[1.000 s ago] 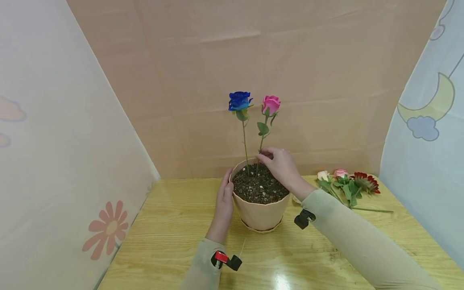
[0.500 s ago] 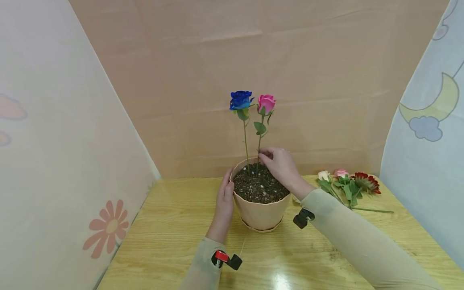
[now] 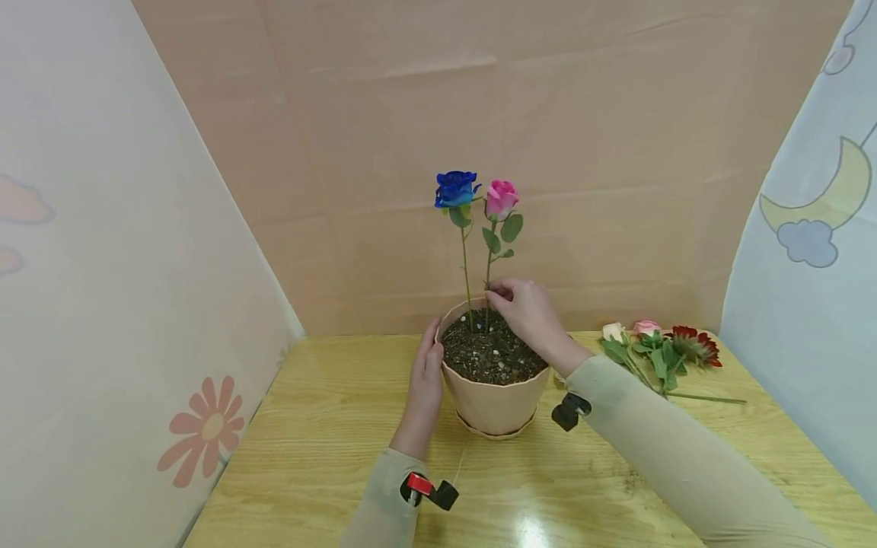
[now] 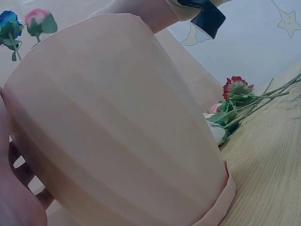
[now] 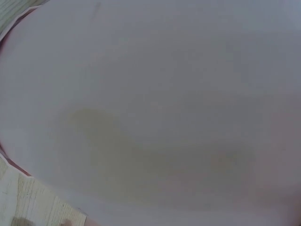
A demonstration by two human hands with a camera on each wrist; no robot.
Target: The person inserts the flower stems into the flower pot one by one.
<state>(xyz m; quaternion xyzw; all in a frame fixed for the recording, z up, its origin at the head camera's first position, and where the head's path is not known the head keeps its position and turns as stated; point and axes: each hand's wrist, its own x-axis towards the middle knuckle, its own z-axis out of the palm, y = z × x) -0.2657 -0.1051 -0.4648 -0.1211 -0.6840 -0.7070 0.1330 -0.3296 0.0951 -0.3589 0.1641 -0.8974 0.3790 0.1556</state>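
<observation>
Dark soil [image 3: 495, 352] fills a pale pink flower pot [image 3: 496, 403] standing on the table in the head view. My left hand [image 3: 426, 380] rests against the pot's left side, fingers laid along the wall up to the rim. With thumb and fingertips, my right hand [image 3: 527, 310] pinches the stem of a pink rose [image 3: 502, 199] just above the rim. That stem runs down into the soil. Close on its left, a blue rose [image 3: 455, 190] stands upright in the same soil. The pot's wall [image 5: 164, 94] fills most of the right wrist view, hiding the right hand's fingers.
To the right on the wooden table [image 3: 329, 426] lie a white rose [image 3: 613, 332], a light pink rose [image 3: 645, 328] and a dark red flower [image 3: 695, 346]. Soil crumbs [image 3: 632, 478] are scattered near the right forearm. A brown backdrop [image 3: 370, 152] hangs behind the pot.
The pink rose has shifted left, nearer the blue one, and turned on its stem so more leaves show. My right hand keeps its pinch; the left hand stays in place.
</observation>
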